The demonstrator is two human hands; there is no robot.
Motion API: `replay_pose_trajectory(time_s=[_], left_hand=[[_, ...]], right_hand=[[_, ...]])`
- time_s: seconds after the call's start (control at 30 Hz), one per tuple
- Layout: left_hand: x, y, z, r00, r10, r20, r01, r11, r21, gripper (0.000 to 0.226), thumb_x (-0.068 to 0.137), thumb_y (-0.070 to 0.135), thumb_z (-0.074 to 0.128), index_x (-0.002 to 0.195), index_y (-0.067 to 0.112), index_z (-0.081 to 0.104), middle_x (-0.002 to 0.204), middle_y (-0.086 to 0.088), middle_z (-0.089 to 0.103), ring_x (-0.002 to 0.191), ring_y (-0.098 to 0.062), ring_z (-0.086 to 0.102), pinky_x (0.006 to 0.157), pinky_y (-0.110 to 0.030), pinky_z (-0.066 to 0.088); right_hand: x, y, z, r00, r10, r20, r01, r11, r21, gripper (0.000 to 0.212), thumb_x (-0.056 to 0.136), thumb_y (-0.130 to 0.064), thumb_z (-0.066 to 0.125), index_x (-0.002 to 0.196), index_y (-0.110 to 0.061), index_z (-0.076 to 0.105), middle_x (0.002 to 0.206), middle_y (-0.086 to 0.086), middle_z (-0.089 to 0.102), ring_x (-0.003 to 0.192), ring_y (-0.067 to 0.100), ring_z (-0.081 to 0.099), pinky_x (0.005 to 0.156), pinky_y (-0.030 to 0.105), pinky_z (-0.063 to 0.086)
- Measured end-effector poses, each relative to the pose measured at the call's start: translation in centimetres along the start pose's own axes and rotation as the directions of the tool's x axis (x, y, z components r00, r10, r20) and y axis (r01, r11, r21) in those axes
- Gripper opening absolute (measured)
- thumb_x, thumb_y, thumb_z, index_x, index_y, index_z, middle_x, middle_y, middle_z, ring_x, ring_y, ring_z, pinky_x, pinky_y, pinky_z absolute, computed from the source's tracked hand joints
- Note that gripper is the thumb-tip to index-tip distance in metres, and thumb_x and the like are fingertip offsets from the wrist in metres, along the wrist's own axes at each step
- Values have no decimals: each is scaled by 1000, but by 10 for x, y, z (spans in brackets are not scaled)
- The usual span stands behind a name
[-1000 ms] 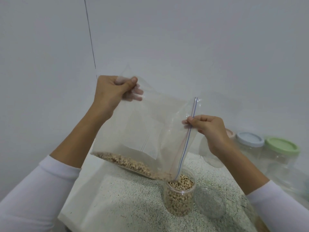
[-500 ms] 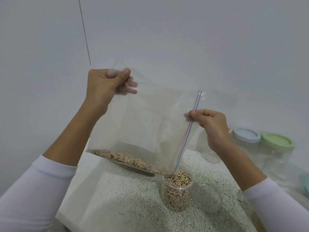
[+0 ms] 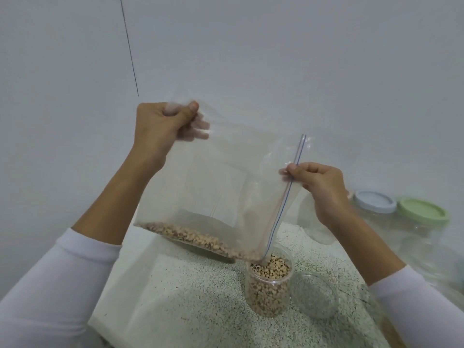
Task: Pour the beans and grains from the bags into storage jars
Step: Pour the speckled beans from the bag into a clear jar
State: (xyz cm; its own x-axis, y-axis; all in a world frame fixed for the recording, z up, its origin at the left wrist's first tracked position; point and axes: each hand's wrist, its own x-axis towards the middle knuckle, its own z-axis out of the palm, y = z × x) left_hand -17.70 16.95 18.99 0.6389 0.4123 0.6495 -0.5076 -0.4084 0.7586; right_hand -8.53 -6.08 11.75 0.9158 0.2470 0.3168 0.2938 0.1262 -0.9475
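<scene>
Beans (image 3: 200,238) sit heaped along the low edge of the clear zip bag (image 3: 226,182), which hangs tilted in mid-air above the speckled table (image 3: 195,297). Up at eleven o'clock, the left hand (image 3: 160,126) has a top corner of the bag pinched, thumb curled over the plastic and fingers showing through behind it. Over at three o'clock, the right hand (image 3: 319,184) pinches the zip strip (image 3: 286,197), that blue and red line running steeply down towards five o'clock. Its lower end reaches the mouth of the open storage jar (image 3: 270,285), and the bag's bottom corner is right at the rim there. The jar stands upright on the table, filled nearly to the top with pale, dark-eyed beans. Just beside it, at its three o'clock, a clear round lid (image 3: 313,295) lies on the table. Further back at two o'clock stand two closed jars, one with a pale blue lid (image 3: 375,200), one with a green lid (image 3: 423,213), side by side against the white wall (image 3: 276,59). White sleeves (image 3: 50,285) cover both forearms.
</scene>
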Motion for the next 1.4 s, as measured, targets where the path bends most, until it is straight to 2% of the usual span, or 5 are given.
replay_pose_trajectory(time_s=[0.07, 0.17, 0.47, 0.6, 1.4], left_hand=[[0, 1, 1, 1000, -2, 26, 2, 1000, 17, 22, 92, 17, 62, 78, 2, 67, 62, 3, 72, 59, -19, 71, 57, -25, 52], [2, 1, 2, 1000, 0, -3, 0, 1000, 1, 21, 92, 17, 62, 78, 2, 67, 62, 3, 71, 57, -18, 70, 56, -24, 52], [2, 2, 7, 999, -13, 44, 12, 1000, 23, 23, 91, 18, 62, 78, 0, 67, 62, 2, 72, 57, -18, 70, 52, -21, 51], [4, 3, 6, 1000, -2, 3, 2, 1000, 0, 23, 91, 19, 63, 79, 0, 68, 62, 2, 71, 57, -18, 70, 52, -21, 51], [6, 10, 8, 999, 1, 51, -2, 1000, 9, 22, 90, 20, 64, 78, 2, 68, 63, 1, 72, 58, -19, 71, 53, -21, 50]], right_hand=[[-1, 0, 1, 999, 18, 36, -18, 1000, 1, 11, 85, -14, 67, 78, -6, 71, 78, -4, 74, 68, 4, 67, 84, 25, 40], [-2, 0, -1, 1000, -3, 11, 3, 1000, 19, 11, 85, -14, 67, 78, -5, 71, 83, -1, 74, 68, 4, 67, 95, 29, 36], [-3, -1, -1, 999, 3, 44, -4, 1000, 23, 12, 85, -14, 67, 79, -5, 71, 80, -3, 75, 68, 4, 67, 97, 33, 36], [-3, -3, -5, 1000, -21, 11, 21, 999, 30, 12, 85, -16, 67, 77, -8, 71, 85, -1, 75, 71, 4, 67, 111, 44, 31], [-2, -3, -4, 999, 11, 41, -12, 1000, 19, 14, 84, -16, 68, 81, -4, 72, 83, -1, 75, 69, 5, 68, 110, 45, 33]])
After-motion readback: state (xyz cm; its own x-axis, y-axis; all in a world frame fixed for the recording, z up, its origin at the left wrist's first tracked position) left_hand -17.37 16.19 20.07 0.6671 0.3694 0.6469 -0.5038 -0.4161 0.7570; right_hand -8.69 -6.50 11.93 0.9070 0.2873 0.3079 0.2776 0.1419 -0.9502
